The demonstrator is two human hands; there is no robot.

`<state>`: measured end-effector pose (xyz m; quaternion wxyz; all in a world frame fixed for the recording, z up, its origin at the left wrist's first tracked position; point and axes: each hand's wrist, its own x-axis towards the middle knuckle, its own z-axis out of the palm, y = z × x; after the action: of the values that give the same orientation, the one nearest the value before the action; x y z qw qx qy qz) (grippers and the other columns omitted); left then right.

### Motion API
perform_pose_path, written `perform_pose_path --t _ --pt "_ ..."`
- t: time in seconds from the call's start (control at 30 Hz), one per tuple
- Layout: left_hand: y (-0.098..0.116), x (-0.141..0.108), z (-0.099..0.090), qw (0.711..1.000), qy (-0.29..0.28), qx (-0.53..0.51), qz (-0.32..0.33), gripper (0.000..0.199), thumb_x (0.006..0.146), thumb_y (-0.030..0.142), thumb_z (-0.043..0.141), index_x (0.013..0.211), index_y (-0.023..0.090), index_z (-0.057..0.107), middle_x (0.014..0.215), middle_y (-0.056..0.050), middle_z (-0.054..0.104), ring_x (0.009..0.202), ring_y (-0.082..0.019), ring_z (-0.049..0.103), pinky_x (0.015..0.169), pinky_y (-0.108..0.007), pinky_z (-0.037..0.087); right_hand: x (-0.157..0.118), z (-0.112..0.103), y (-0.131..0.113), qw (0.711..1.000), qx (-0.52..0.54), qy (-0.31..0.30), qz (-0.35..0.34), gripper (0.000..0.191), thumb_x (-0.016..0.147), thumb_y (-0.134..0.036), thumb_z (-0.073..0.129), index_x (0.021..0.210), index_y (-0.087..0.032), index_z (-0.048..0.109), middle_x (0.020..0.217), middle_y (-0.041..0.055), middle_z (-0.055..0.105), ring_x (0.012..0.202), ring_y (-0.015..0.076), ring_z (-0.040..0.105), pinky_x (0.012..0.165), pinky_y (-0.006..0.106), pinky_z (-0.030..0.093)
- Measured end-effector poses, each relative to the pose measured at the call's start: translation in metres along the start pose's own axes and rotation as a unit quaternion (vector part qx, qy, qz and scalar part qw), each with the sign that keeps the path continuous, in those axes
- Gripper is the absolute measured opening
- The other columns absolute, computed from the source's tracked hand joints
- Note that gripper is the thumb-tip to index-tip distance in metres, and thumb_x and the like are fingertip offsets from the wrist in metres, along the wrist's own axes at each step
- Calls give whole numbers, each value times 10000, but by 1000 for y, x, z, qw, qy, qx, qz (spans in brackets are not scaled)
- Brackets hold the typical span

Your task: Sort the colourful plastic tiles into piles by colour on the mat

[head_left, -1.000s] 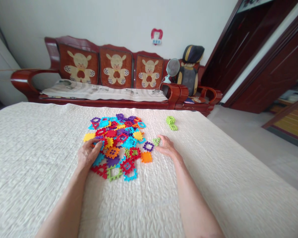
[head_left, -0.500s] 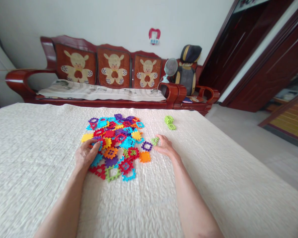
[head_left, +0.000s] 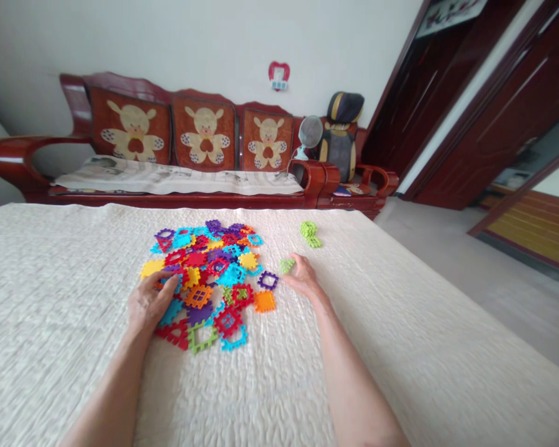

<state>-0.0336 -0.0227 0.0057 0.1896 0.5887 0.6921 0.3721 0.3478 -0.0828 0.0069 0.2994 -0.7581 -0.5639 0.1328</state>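
Note:
My right hand (head_left: 305, 277) is curled at the right of the pile, thumb and fingertips against a small green triangular interlocking piece (head_left: 287, 266). On the left side of the heap rests my left hand (head_left: 149, 298), its thumb apart from the fingers, over a blue piece (head_left: 171, 311); its fingertips are partly hidden among the pieces. A purple square frame (head_left: 268, 280) and an orange square piece (head_left: 264, 302) lie between the heap and my right hand. Near the heap's front are a green square frame (head_left: 202, 337) and a red triangular piece (head_left: 174, 334).
A small cluster of joined green pieces (head_left: 309, 232) sits farther back on the right of the quilted cream cloth (head_left: 270, 385). Beyond the table edge stand a wooden sofa (head_left: 23, 155) with bear-patterned cushions, a small fan (head_left: 310, 131) and a chair (head_left: 377, 179).
The whole view has shifted slightly. My right hand and the green triangular piece have moved a little away from the purple frame. My left hand stays on the heap.

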Motion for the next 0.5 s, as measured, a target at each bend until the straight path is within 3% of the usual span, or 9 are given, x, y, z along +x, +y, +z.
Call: perform_pose_path --t 0.13,0.3,0.5 --pt "2 -1 -1 1000 -8 5 -12 398 750 562 583 942 249 738 814 -59 652 763 -238 600 684 -348 454 0 2 9 996 24 77 31 696 710 -283 661 1374 -205 470 1348 126 555 1299 280 524 1123 420 399" --pt "4 -3 -2 999 -23 9 -21 426 752 584 559 956 250 729 769 -53 627 738 -240 596 675 -360 452 -3 8 16 992 33 118 18 700 718 -272 631 1384 -154 452 1358 151 544 1322 296 499 1154 414 376" --pt "-1 -2 0 1000 -11 5 -16 409 735 600 573 927 272 726 757 -50 634 707 -246 593 649 -379 475 44 -20 27 978 -5 193 81 724 745 -346 607 1417 -140 434 1386 147 539 1365 301 457 1161 419 358"
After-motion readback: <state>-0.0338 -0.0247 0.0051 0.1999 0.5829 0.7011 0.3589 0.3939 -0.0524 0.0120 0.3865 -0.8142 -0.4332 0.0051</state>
